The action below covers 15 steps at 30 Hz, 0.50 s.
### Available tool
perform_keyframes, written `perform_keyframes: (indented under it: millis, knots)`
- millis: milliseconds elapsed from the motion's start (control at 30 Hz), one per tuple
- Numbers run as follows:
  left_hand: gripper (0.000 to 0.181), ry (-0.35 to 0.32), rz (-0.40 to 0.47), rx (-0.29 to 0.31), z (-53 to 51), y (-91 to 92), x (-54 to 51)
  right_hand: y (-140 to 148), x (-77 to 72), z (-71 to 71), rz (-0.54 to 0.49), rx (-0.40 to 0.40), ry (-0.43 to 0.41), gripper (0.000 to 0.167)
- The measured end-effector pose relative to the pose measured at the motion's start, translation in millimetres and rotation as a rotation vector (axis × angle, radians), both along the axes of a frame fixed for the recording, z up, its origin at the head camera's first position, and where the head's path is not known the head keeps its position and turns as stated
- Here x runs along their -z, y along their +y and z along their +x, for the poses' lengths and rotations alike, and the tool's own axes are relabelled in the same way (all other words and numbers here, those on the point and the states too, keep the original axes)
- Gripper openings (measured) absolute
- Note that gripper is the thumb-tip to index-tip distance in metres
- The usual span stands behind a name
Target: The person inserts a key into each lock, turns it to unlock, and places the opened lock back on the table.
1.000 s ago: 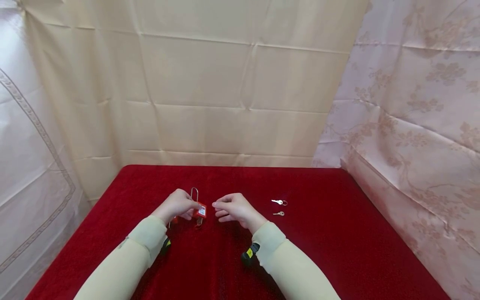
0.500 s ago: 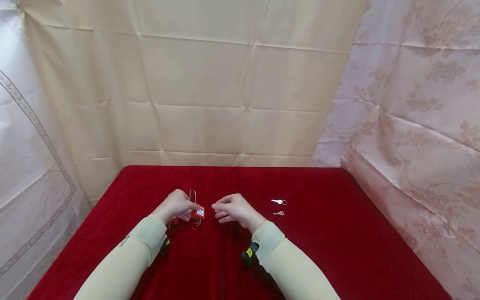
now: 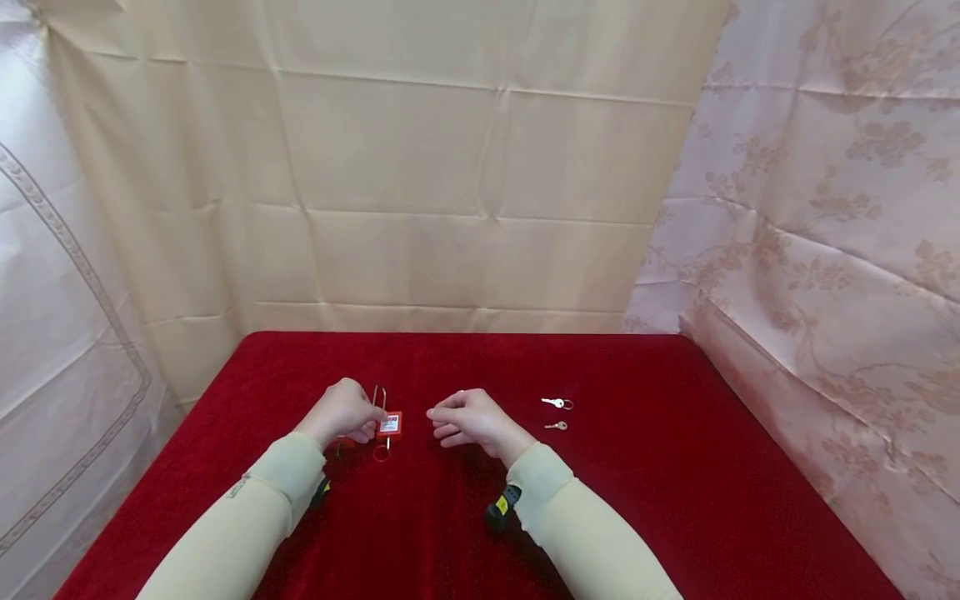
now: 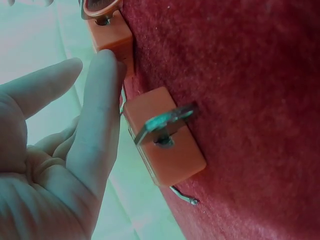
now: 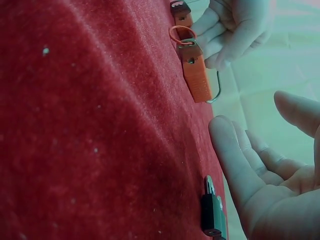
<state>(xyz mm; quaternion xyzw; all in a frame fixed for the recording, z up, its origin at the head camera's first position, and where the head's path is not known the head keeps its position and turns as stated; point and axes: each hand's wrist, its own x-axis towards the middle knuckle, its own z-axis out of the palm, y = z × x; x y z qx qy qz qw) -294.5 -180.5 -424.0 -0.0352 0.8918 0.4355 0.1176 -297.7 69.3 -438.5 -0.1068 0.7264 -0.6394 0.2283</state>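
Observation:
A red padlock lies label up on the red cloth, its long shackle pointing away, a key with a red ring at its near end. My left hand is at its left side; in the left wrist view its index fingertip touches or nearly touches that padlock, thumb apart. A second red padlock with a key in it lies near the left wrist, mostly hidden in the head view. To the right, my right hand hovers with loosely bent fingers, holding nothing. Below it in the right wrist view is a dark padlock.
Two loose keys, one with a ring and a plain one, lie right of the right hand. Red velvet cloth covers the table. Beige curtains hang behind, patterned fabric at the right.
The red padlock has turned from a tilt to nearly straight and shifted left and nearer, its ring coming into view. My left hand has drawn slightly left. The right hand has barely moved.

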Motion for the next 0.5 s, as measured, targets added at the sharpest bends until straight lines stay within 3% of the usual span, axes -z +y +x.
perform_keyframes:
  millis: [500]
  knots:
    - [0.018, 0.03, -0.008, 0.045, 3.1, -3.8, -5.7, 5.3, -3.4, 0.1, -0.031, -0.007, 0.039, 0.033]
